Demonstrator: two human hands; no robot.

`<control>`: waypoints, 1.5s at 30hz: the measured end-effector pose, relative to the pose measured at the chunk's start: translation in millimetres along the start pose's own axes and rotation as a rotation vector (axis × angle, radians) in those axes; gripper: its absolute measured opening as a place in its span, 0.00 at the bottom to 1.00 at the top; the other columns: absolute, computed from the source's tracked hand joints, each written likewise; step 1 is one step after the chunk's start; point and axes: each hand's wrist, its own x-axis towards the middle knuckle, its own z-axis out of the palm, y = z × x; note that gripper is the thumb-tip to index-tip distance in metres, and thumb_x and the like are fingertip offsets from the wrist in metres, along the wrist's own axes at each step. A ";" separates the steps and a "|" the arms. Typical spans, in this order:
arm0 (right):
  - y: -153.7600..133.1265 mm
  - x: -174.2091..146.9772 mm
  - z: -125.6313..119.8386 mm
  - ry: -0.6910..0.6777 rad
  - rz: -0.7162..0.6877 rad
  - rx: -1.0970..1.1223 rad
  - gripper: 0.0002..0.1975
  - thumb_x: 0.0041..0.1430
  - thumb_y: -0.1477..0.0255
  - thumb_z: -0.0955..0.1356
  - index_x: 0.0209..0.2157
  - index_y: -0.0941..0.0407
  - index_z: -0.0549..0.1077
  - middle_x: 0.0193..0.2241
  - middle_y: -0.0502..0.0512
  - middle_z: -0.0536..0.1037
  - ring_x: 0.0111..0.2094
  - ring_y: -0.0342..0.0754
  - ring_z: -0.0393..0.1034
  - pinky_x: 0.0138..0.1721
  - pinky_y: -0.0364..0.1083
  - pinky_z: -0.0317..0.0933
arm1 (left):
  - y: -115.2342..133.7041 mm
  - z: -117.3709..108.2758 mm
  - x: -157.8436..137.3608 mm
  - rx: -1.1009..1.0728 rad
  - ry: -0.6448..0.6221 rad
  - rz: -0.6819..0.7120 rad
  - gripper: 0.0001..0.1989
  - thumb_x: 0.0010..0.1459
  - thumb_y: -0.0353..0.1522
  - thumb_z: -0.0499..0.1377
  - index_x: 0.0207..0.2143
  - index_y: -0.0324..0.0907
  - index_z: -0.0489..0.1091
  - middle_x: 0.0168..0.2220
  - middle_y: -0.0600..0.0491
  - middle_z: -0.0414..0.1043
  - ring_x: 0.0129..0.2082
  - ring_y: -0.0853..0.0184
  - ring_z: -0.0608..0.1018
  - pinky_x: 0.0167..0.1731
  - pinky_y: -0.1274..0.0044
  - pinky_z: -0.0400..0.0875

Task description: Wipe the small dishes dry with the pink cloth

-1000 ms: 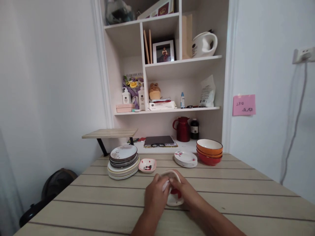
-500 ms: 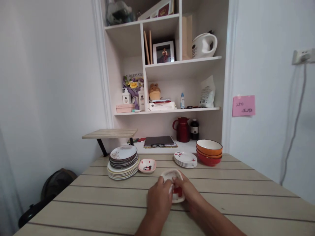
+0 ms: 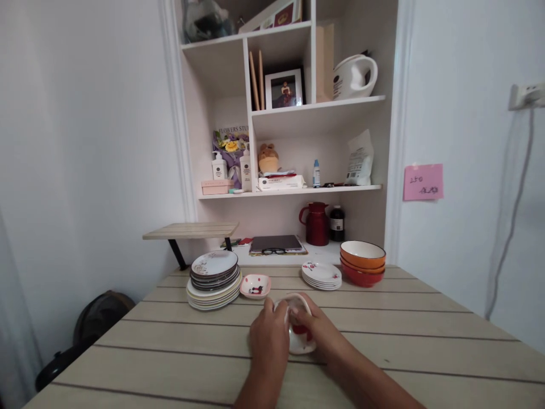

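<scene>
Pale slatted boards made up the tabletop, and a white shelf unit stood beyond its far edge. Close to the person, between the two hands, was a small dish, white with a patch of red inside. It was tipped up so that its hollow faced back toward the wearer, and its longer visible line leaned from upper left to lower right (whether its lower edge met the boards, I could not tell).

On its right side, the right hand had closed around the rim, thumb laid over the inside and the rest of the fingers out of sight behind. At its left, the left hand was curled, nearly closed, with its fingertips at the dish; the view did not show whether they pinched the rim or pressed something against the inner face.

What mattered most in the layout was a second dish, pink-rimmed, lying flat and hollow side up. It sat ahead of the held one and a little to the left, so the left hand was the nearer to it. Just beside it on the left rose a tall plate stack; small floral plates stood farther right, near the orange bowls.
</scene>
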 end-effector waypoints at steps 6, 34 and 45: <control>0.3 1.6 -1.4 0.119 0.108 0.110 0.18 0.44 0.64 0.72 0.37 0.55 0.71 0.25 0.50 0.77 0.28 0.48 0.69 0.32 0.46 0.62 | 1.0 6.4 -3.2 -0.036 -0.082 0.123 0.14 0.61 0.30 0.53 0.47 0.53 0.71 0.44 0.53 0.69 0.37 0.65 0.76 0.35 0.77 0.66; 9.7 4.9 -7.6 0.093 0.093 0.142 0.19 0.45 0.62 0.73 0.39 0.55 0.72 0.26 0.50 0.77 0.28 0.48 0.70 0.31 0.45 0.62 | 1.6 -0.6 -9.3 -0.160 -0.178 0.151 0.14 0.61 0.32 0.53 0.47 0.54 0.72 0.45 0.55 0.70 0.40 0.67 0.75 0.40 0.78 0.66; 11.7 3.8 -2.9 -0.051 -0.023 0.043 0.16 0.49 0.63 0.71 0.40 0.54 0.72 0.32 0.52 0.78 0.33 0.49 0.70 0.36 0.46 0.61 | -1.8 4.8 -2.1 -0.090 -0.049 -0.047 0.15 0.64 0.33 0.51 0.50 0.56 0.69 0.47 0.53 0.70 0.40 0.66 0.77 0.36 0.78 0.67</control>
